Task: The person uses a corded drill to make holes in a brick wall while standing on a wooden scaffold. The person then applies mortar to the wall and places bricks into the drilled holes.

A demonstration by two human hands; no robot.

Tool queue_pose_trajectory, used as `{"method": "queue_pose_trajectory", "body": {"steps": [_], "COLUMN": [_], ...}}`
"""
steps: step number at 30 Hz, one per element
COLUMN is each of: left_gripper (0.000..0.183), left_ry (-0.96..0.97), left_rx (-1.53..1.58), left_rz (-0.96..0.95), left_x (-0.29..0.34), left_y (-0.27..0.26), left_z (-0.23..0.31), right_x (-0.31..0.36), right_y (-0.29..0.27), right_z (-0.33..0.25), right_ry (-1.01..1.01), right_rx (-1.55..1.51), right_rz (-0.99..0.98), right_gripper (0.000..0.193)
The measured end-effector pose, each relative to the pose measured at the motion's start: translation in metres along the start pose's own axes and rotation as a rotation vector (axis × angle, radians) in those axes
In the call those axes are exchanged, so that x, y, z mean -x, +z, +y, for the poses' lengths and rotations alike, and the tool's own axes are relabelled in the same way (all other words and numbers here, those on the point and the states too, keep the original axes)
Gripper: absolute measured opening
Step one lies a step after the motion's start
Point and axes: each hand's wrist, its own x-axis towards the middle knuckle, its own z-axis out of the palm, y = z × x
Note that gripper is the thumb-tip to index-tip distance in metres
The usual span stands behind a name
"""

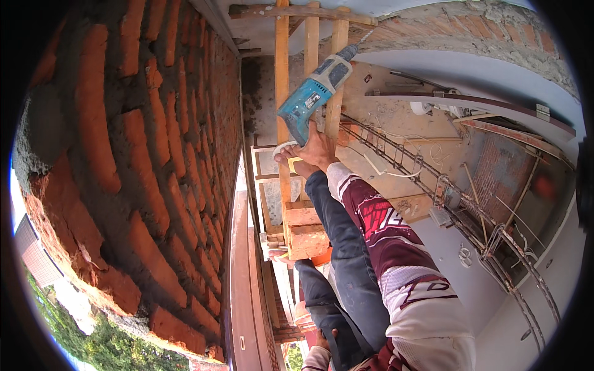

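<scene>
a: how many power tools are in view?

b: one. a blue and grey drill (314,93) sits upper centre of the frame, its nose pointing up and to the right toward the wooden uprights.

a: who holds it?

b: the right hand (317,150), just below the drill at centre. its fingers are wrapped tight round the drill's handle. the arm behind it wears a maroon and white patterned sleeve (396,253) running down to the lower right.

a: and the left hand?

b: the left hand (326,340) shows only as a sliver at the bottom centre, resting against a dark trouser leg (346,260). i cannot tell whether it is spread or curled.

a: count the timbers for me.

b: three wooden uprights (282,74) stand side by side at upper centre, with one crosspiece (297,11) across their tops.

a: anything else near the hand?

b: one foot in a sandal (286,153) just left of the right hand, resting on the wooden frame. below that, at centre, a small stack of loose bricks (306,232).

a: the surroundings?

b: one large brick wall (154,154) fills the left half. one long steel rebar cage (445,198) runs diagonally from centre to lower right. greenery (93,346) shows at lower left.
</scene>
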Motion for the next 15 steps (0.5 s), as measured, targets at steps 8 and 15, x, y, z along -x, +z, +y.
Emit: {"method": "queue_pose_trajectory", "body": {"steps": [8, 15], "left_gripper": [0.091, 0.082], "left_ry": [0.016, -0.002], "left_rx": [-0.029, -0.143], "left_rz": [-0.068, -0.035], "left_x": [0.004, 0.003], "left_y": [-0.018, -0.018], "left_z": [0.005, -0.017], "right_x": [-0.017, -0.034], "right_y": [0.011, 0.005], "right_z": [0.006, -0.003], "right_ry": [-0.016, -0.084], "right_rx": [0.001, -0.065], "right_rz": [0.095, 0.136], "right_gripper": [0.090, 0.087]}}
